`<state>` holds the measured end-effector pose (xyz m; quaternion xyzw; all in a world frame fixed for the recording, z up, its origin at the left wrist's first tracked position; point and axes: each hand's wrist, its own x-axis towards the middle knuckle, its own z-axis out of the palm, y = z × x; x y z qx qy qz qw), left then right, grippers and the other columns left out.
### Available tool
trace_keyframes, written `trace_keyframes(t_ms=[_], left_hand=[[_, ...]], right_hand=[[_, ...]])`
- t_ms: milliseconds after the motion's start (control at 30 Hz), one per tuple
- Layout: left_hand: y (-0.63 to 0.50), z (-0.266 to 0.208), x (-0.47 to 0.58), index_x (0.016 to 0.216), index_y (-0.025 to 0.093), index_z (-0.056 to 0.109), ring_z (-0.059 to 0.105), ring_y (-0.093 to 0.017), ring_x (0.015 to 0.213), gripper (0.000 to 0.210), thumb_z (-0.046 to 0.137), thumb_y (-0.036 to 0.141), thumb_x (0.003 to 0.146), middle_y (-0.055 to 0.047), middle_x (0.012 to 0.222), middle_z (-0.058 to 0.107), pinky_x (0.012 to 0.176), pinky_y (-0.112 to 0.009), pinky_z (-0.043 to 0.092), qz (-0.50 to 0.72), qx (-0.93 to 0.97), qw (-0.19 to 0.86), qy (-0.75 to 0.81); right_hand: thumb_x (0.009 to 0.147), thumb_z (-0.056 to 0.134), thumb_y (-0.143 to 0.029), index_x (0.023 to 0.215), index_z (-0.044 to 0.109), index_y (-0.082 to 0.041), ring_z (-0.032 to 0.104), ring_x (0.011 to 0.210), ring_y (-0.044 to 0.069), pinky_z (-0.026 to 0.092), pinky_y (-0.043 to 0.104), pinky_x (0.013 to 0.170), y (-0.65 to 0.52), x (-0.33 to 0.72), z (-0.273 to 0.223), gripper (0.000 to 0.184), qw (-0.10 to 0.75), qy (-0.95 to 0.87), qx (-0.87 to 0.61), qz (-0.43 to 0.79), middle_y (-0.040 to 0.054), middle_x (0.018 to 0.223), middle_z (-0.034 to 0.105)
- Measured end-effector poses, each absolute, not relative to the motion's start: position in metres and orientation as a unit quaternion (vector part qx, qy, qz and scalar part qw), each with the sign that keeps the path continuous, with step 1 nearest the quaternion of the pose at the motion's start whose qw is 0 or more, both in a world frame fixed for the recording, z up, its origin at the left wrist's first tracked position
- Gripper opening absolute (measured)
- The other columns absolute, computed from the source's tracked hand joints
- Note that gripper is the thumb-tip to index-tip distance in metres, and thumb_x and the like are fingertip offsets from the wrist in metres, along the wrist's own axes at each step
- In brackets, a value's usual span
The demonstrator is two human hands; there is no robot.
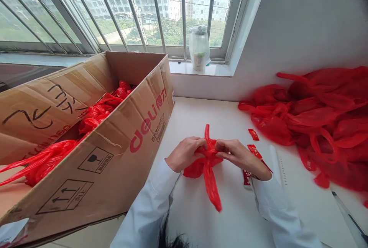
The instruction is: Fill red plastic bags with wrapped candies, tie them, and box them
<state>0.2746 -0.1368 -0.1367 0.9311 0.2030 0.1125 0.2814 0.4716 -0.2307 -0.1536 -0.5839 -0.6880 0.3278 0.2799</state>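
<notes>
A red plastic bag (211, 181) lies bunched on the white table in front of me, one handle pointing away and another hanging toward me. My left hand (188, 153) pinches the bag's gathered middle from the left. From the right, my right hand (237, 155) pinches the same crossing point with thumb and fingers. The fingertips of both hands are close together where the handles cross, and whether a knot is formed there cannot be made out. Small red packets (253, 134) lie just beyond and beside my right wrist, partly covered by it.
An open cardboard box (149, 133) with red bags (97, 115) inside stands at left. A large heap of red bags (322, 114) fills the right. A notebook (304, 186) and a pen (350, 217) lie at lower right. A wrapped jar (199, 50) stands on the windowsill.
</notes>
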Motion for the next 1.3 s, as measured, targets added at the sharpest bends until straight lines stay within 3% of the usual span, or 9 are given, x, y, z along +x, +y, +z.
trace_keyframes(t_ms=[133,267,433,533,633,733,933,1100,1300], left_hand=[[-0.121,-0.119,0.261,0.080,0.019,0.057,0.051,-0.014,0.079,0.018,0.047,0.004,0.080,0.000,0.082,0.060,0.071,-0.027,0.041,0.134,0.931,0.258,0.221],[-0.118,-0.114,0.259,0.078,0.020,0.057,0.050,-0.016,0.084,0.021,0.046,0.002,0.077,0.000,0.083,0.061,0.074,-0.028,0.042,0.127,0.936,0.249,0.215],[-0.128,-0.114,0.261,0.096,0.022,0.059,0.049,-0.020,0.094,0.022,0.064,0.015,0.075,-0.002,0.094,0.059,0.078,-0.032,0.044,0.088,0.946,0.256,0.180],[-0.141,-0.115,0.268,0.095,0.023,0.060,0.046,-0.022,0.098,0.026,0.073,0.022,0.073,-0.002,0.094,0.059,0.079,-0.031,0.044,0.068,0.950,0.263,0.154],[-0.153,-0.120,0.279,0.079,0.020,0.058,0.046,-0.020,0.090,0.009,0.066,0.019,0.081,-0.003,0.087,0.060,0.075,-0.030,0.040,0.054,0.956,0.245,0.151],[-0.153,-0.123,0.285,0.069,0.018,0.052,0.044,-0.017,0.077,0.020,0.051,0.005,0.085,-0.001,0.076,0.059,0.070,-0.030,0.035,0.052,0.958,0.231,0.164],[-0.133,-0.112,0.269,0.073,0.019,0.053,0.045,-0.014,0.076,0.015,0.054,0.008,0.083,0.002,0.073,0.057,0.075,-0.029,0.037,0.084,0.949,0.259,0.159],[-0.121,-0.107,0.253,0.073,0.019,0.053,0.047,-0.013,0.077,0.016,0.051,0.006,0.082,0.002,0.076,0.056,0.072,-0.025,0.038,0.106,0.940,0.270,0.179],[-0.112,-0.096,0.235,0.076,0.019,0.051,0.049,-0.013,0.076,0.012,0.053,0.012,0.086,0.003,0.080,0.056,0.071,-0.025,0.038,0.121,0.930,0.266,0.223]], right_hand=[[0.091,0.049,-0.030,0.070,0.044,-0.020,0.036,0.058,0.011,0.028,0.025,0.053,-0.237,0.474,-0.143,0.023,0.282,-0.688,-0.595,0.306,-0.0031,0.065,0.046],[0.091,0.050,-0.032,0.069,0.048,-0.021,0.039,0.055,0.012,0.030,0.025,0.050,-0.241,0.477,-0.139,0.025,0.263,-0.695,-0.598,0.299,-0.0024,0.062,0.049],[0.085,0.061,-0.037,0.093,0.061,-0.023,0.056,0.077,0.016,0.042,0.027,0.065,-0.237,0.467,-0.141,0.016,0.305,-0.672,-0.617,0.273,0.0020,0.091,0.063],[0.083,0.062,-0.030,0.084,0.062,-0.023,0.054,0.069,0.014,0.039,0.025,0.061,-0.234,0.455,-0.146,0.008,0.253,-0.695,-0.599,0.305,-0.0013,0.081,0.063],[0.082,0.059,-0.020,0.076,0.061,-0.021,0.051,0.065,0.012,0.036,0.024,0.060,-0.232,0.449,-0.150,0.006,0.254,-0.694,-0.592,0.322,-0.0037,0.073,0.061],[0.083,0.057,-0.021,0.078,0.063,-0.021,0.050,0.064,0.012,0.035,0.024,0.059,-0.232,0.452,-0.149,0.007,0.280,-0.674,-0.596,0.335,-0.0032,0.072,0.061],[0.084,0.060,-0.033,0.081,0.064,-0.021,0.051,0.069,0.013,0.038,0.025,0.061,-0.237,0.466,-0.137,0.013,0.344,-0.616,-0.599,0.377,-0.0015,0.077,0.063],[0.085,0.057,-0.035,0.079,0.060,-0.019,0.045,0.061,0.011,0.034,0.024,0.055,-0.239,0.483,-0.137,0.017,0.377,-0.554,-0.640,0.377,-0.0019,0.070,0.055],[0.085,0.055,-0.038,0.082,0.056,-0.019,0.051,0.064,0.013,0.038,0.025,0.056,-0.248,0.507,-0.134,0.019,0.351,-0.531,-0.657,0.402,-0.0005,0.074,0.056]])
